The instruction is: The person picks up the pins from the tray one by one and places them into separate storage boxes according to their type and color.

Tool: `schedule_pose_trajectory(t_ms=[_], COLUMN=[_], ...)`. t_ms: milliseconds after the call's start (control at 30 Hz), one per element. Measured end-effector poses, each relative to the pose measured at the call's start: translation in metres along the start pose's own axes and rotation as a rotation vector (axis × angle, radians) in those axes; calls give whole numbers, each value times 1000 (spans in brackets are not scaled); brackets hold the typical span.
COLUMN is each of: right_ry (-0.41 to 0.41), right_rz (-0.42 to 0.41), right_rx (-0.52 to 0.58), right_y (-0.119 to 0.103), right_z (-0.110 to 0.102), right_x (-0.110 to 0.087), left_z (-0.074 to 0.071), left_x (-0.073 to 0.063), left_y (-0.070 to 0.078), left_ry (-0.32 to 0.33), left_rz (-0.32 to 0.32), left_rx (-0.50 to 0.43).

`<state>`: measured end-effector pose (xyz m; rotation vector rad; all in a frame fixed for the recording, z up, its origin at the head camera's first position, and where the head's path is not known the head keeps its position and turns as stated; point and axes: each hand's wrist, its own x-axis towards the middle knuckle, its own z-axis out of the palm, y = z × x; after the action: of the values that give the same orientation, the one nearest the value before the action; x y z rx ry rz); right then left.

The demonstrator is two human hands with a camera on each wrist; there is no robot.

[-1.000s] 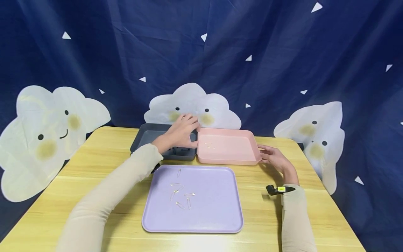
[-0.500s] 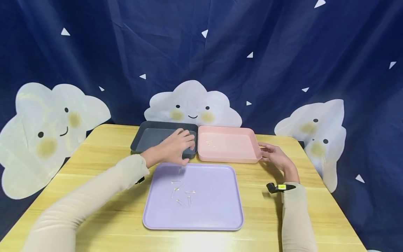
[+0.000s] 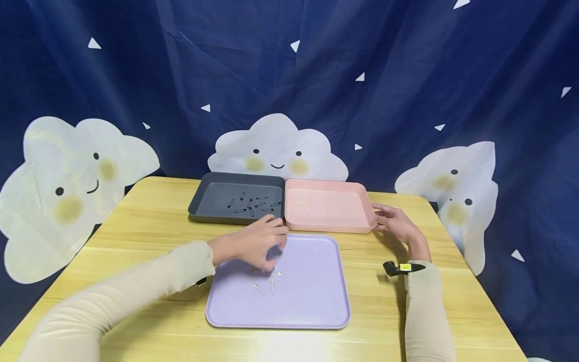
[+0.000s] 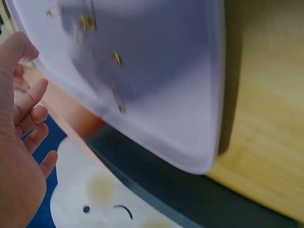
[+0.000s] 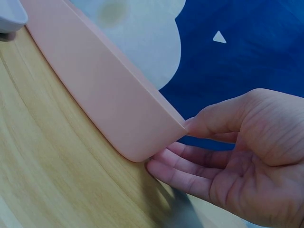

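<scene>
My left hand hovers over the lavender tray, fingers bent loosely, thumb apart from them. Nothing shows between its fingertips in the left wrist view. Beneath and in front of it lie several gold safety pins, some hidden by the hand; another safety pin shows near the tray's edge in the left wrist view. At the right end of the pink tray, my right hand rests with its thumb at the rim corner and fingertips against the lower wall.
A dark grey tray with several black safety pins stands behind the lavender one, touching the pink tray's left side. A few gold safety pins lie in the pink tray. A blue cloud-patterned curtain hangs behind the wooden table.
My left hand has moved from above the border of the dark grey and pink trays toward me, over the lavender tray. The right hand has stayed at the pink tray.
</scene>
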<state>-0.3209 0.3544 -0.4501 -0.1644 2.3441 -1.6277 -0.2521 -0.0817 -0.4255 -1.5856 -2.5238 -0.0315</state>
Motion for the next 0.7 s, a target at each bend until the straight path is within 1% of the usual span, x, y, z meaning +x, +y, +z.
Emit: schedule_pose_trajectory(t_ms=[133, 200, 300, 533, 700], right_ry=[2, -1, 0, 2, -1], right_rz=[2, 1, 2, 6, 8], right_rx=[4, 6, 14, 8, -5], right_y=[0, 0, 0, 0, -1], right_z=[-1, -1, -1, -1, 0], right_x=[0, 0, 1, 1, 0], left_z=[4, 6, 10, 16, 16], left_x=[2, 3, 2, -2, -3], left_y=[13, 17, 22, 25, 24], left_ry=[-24, -25, -29, -80, -95], left_rz=[34, 49, 54, 45, 24], left_rx=[-38, -42, -50, -61, -75])
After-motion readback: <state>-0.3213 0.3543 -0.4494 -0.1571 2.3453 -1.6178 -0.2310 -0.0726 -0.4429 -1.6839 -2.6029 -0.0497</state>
